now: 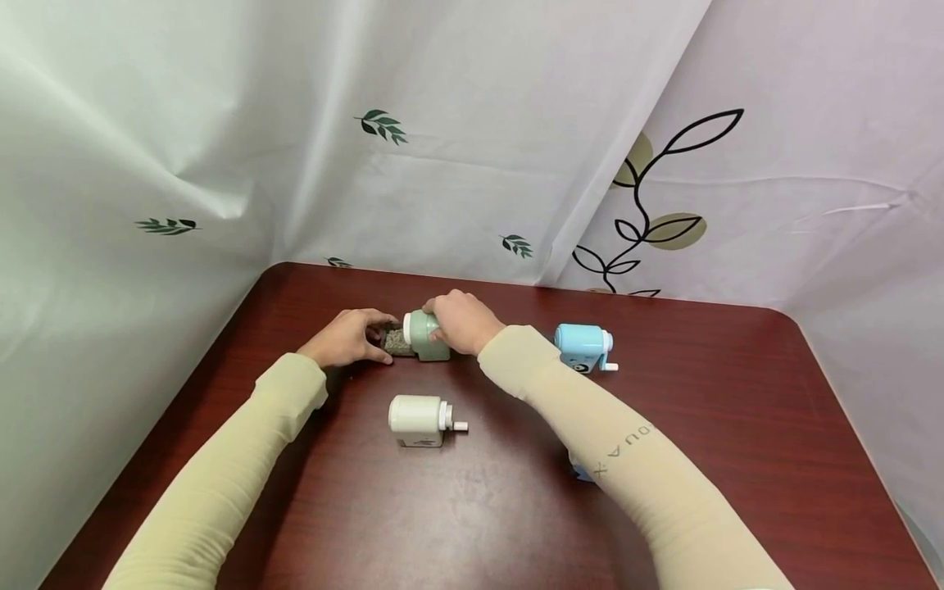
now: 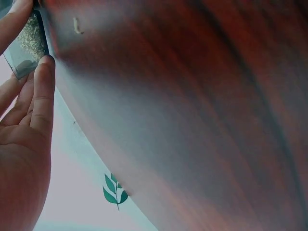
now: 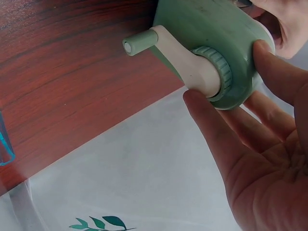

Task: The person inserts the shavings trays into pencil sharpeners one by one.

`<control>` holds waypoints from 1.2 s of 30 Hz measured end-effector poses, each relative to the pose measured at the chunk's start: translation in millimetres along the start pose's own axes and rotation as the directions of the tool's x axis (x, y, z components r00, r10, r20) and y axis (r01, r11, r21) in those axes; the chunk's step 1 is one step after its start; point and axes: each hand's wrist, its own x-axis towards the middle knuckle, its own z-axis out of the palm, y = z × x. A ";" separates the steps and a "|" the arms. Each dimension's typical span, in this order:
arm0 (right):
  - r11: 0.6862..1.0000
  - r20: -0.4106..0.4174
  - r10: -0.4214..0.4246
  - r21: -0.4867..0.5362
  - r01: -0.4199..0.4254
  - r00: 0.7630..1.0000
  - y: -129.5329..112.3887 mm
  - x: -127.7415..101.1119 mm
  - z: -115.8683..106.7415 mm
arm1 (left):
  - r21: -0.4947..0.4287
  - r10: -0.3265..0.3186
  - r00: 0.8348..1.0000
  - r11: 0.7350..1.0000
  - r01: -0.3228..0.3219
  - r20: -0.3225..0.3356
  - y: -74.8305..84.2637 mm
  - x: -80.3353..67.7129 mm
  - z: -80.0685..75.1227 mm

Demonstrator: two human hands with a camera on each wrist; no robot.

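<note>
A green hand-crank pencil sharpener stands on the table, held by my right hand with fingers and thumb around its body. In the right wrist view its crank handle faces me, with a fingertip beside the crank's base. My left hand pinches the clear shavings drawer between thumb and fingers. Pale shavings fill the drawer, which sticks out at the sharpener's left side. How far it still sits inside the body is hidden.
A cream pencil sharpener stands nearer me, and a light blue one to the right. Another blue thing is mostly hidden under my right sleeve. A small pale scrap lies on the table. Curtains hang behind the table's back edge.
</note>
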 end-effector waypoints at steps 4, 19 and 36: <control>1.000 0.003 0.002 -0.003 -0.002 1.000 -0.7 -0.1 -0.8 | -0.001 0.000 1.000 1.000 0.000 0.004 1.5 1.7 1.3; 1.000 0.031 0.018 -0.003 -0.018 0.999 -0.9 1.3 -2.3 | -0.010 -0.003 1.000 1.000 0.003 0.023 7.1 3.7 2.7; 1.000 0.041 0.020 -0.002 -0.020 0.999 -2.1 1.6 -3.9 | -0.002 -0.003 1.000 1.000 0.003 0.030 12.1 5.6 5.4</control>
